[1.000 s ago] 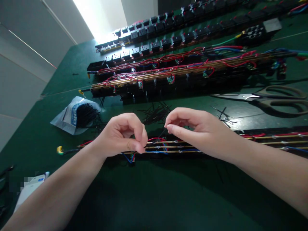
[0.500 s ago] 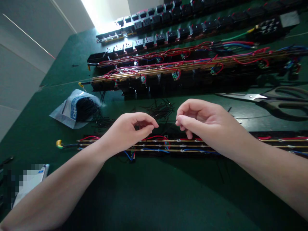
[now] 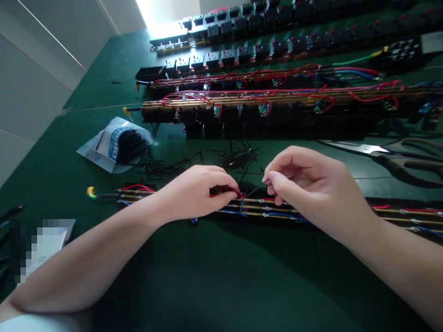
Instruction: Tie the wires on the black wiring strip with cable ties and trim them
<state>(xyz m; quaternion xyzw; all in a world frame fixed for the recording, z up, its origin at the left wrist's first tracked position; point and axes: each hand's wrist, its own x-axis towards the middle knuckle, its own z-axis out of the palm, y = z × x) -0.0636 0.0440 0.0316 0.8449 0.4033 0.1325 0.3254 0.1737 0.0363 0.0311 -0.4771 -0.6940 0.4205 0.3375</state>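
Observation:
A long black strip lies across the table in front of me, its brass rails turned up, with red and blue wires along them. My left hand is closed in a pinch over the strip, fingertips on a red wire beside a small green circuit board. Between thumb and forefinger, my right hand grips a thin black cable tie. The tie's free end slants down towards the left fingertips and the rails. Part of the strip is hidden under both hands.
Loose black cable ties lie behind the strip, near an open plastic bag of more ties. Large scissors rest at the right. Several wired strips and socket strips stand farther back. A pale flat object lies at left.
My left hand has moved right and down onto the red wire. The cable tie in my right hand now shows clearly, pointing at the rails. The whole view has shifted slightly.

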